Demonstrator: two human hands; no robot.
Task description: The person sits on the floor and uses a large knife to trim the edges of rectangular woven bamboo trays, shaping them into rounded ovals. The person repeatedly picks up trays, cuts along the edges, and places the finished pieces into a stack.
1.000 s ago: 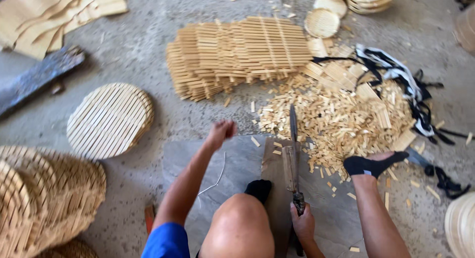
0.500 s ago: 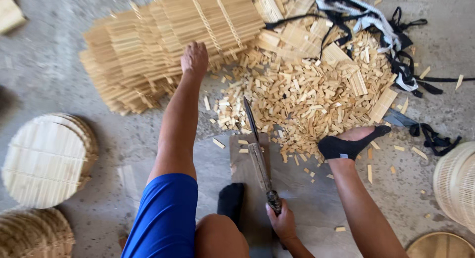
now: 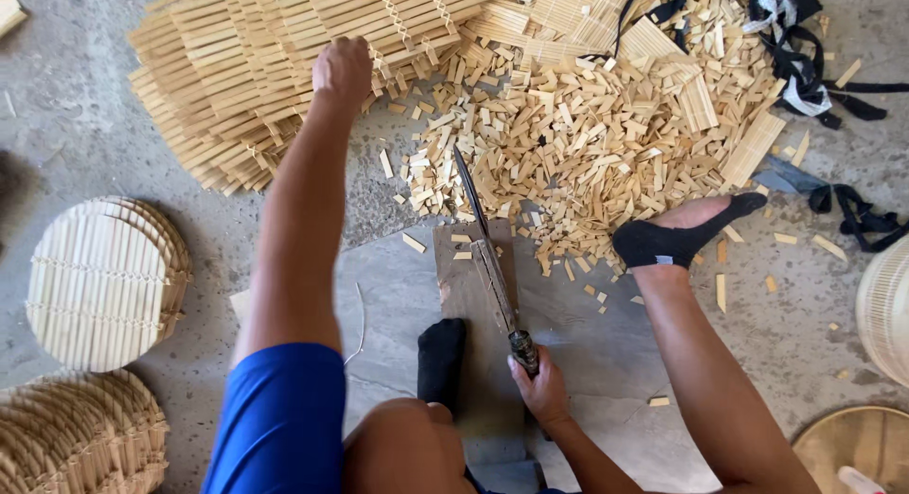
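Low centre of the frame: the right hand (image 3: 542,388) is wrapped in a fist around the dark handle of a long knife (image 3: 485,248). The blade runs up and slightly left from the hand, lying along a small wooden board (image 3: 466,295) that sits on a flat grey slab (image 3: 587,352). A foot in a black sock (image 3: 441,359) rests on the slab just left of the board; a second foot in a black sock (image 3: 674,236) is planted at the right, toes at the edge of the offcuts.

Left side of the frame: stacks of round slatted mats (image 3: 104,281), with more in the lower left corner.

Centre to upper right: a broad heap of short wood offcuts (image 3: 587,134) lies beyond the board, the knife tip reaching its near edge. Black straps (image 3: 805,49) trail along its far right side.

Upper left to upper centre: the left hand (image 3: 343,70) is stretched out over a pile of square slatted mats (image 3: 246,68), knuckles up, fingers curled down onto the top mat. Whether they pinch a mat cannot be told from this angle.
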